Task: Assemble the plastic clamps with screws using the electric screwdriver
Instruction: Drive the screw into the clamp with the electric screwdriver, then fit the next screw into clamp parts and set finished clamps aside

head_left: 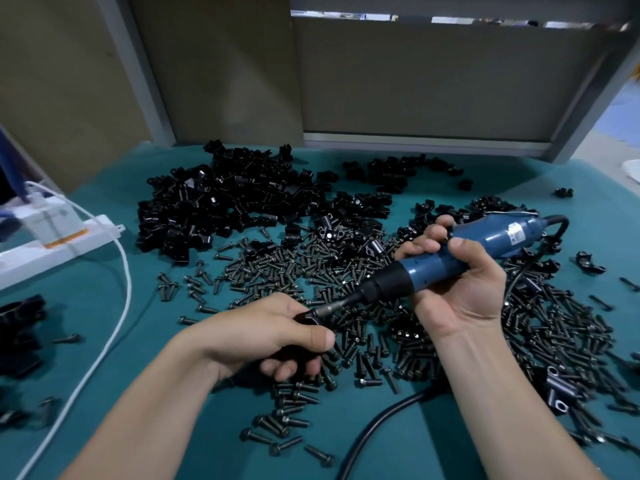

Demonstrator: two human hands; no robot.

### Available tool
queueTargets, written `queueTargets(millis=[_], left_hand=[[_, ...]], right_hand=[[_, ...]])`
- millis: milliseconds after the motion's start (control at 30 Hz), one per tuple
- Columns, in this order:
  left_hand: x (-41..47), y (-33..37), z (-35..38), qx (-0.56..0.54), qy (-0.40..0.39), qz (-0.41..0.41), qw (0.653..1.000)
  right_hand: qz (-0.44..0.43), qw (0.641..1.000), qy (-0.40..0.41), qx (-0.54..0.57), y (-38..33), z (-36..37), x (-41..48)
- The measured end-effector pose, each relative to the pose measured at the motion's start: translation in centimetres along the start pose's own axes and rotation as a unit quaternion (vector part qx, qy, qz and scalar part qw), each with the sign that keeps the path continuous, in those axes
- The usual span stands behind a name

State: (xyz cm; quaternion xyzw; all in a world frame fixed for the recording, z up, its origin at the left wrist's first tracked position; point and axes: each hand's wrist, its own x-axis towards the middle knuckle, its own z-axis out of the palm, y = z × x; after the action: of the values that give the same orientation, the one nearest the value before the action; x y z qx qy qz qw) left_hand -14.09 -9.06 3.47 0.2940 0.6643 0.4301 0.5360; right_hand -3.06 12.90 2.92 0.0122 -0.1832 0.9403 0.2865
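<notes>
Two close hands: left hand (263,330) fingers (287,370) around a clamp (304,319), right hand (460,282) palm-up, fingers around the tilted screwdriver (485,237).

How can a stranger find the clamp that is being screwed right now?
On the teal mat, find the blue electric screwdriver in the right hand and follow its bit down to the left hand. The black plastic clamp gripped there is the one. Unlike the clamps heaped behind, it alone is held and meets the bit.
</notes>
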Motion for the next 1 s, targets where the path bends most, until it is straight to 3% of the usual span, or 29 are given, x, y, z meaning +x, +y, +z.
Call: queueTargets(millis=[167,333,367,433,467,533,633,733,800,867,1000], left_hand=[[0.8,-0.7,0.9,-0.027,0.086,0.047,0.995],[0.8,-0.6,0.4,0.020,0.136,0.047,0.989],[0.9,-0.6,0.4,0.066,0.186,0.045,0.979],[1.2,-0.8,0.1,0.139,0.356,0.052,0.923],[1.1,-1.0,-0.2,0.131,0.427,0.068,0.892],[1.1,-1.3,-0.8,0.048,0.490,0.118,0.862],[1.4,-1.5,-0.6,0.041,0.525,0.163,0.834],[1.8,-1.6,0.4,0.070,0.531,0.158,0.829],[1.9,-1.6,0.8,0.083,0.541,0.152,0.823],[1.7,-1.6,0.9,0.088,0.557,0.152,0.812],[1.6,-1.6,0.9,0.079,0.559,0.160,0.809]], right_hand=[[-0.019,0.999,0.038,0.008,-0.2,-0.4,0.1],[-0.002,0.999,-0.033,-0.029,-0.7,-0.3,0.1],[0.003,0.998,-0.052,-0.038,-0.8,-0.3,0.1],[0.013,0.997,-0.068,-0.026,-1.1,-0.3,0.0],[0.016,0.998,-0.058,-0.014,-1.2,-0.3,-0.1],[0.007,1.000,0.006,0.006,-1.3,-0.3,-0.1],[-0.005,0.991,0.136,0.015,-1.3,-0.2,0.2],[-0.002,0.975,0.221,-0.005,-1.0,0.0,0.4],[0.008,0.966,0.255,-0.048,-0.7,-0.1,0.6],[0.007,0.945,0.281,-0.167,-0.4,-0.2,0.6],[-0.013,0.865,0.292,-0.407,0.7,-0.2,0.4]])
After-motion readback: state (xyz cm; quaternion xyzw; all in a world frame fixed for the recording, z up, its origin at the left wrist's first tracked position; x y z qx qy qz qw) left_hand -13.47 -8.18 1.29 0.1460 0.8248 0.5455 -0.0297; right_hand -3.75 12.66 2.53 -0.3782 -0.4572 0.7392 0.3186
